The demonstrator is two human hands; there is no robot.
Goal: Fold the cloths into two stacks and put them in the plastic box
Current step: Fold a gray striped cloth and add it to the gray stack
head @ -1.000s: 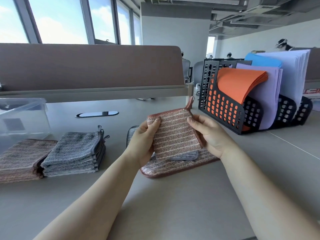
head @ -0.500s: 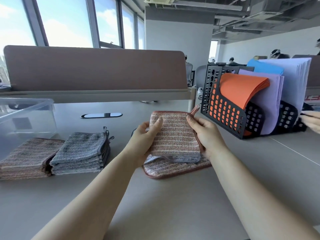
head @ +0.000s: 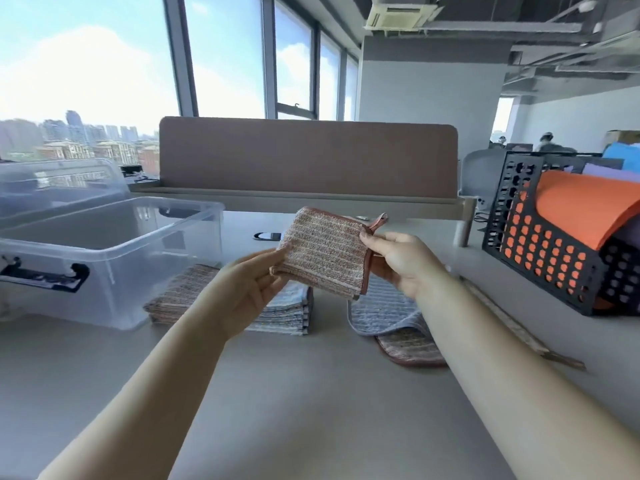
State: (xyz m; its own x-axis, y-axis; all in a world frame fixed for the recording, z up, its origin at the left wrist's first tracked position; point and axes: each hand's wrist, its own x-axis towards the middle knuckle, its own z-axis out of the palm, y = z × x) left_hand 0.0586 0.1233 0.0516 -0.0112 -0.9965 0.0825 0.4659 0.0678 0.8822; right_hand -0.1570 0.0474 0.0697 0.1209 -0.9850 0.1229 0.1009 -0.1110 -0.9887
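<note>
While left hand (head: 242,289) and right hand (head: 398,261) pinch a folded cloth (head: 325,252), plastic box (head: 117,252) left, pink stack (head: 180,299), grey stack (head: 287,315) behind

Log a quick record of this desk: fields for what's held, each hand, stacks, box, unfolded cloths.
held: folded pink cloth, off the table
left hand: pinches its left corner
right hand: pinches its right edge
stacks: pink stack, grey stack, by plastic box
box: no cloths visible inside
unfolded: grey cloth over a brown-rimmed cloth
</note>
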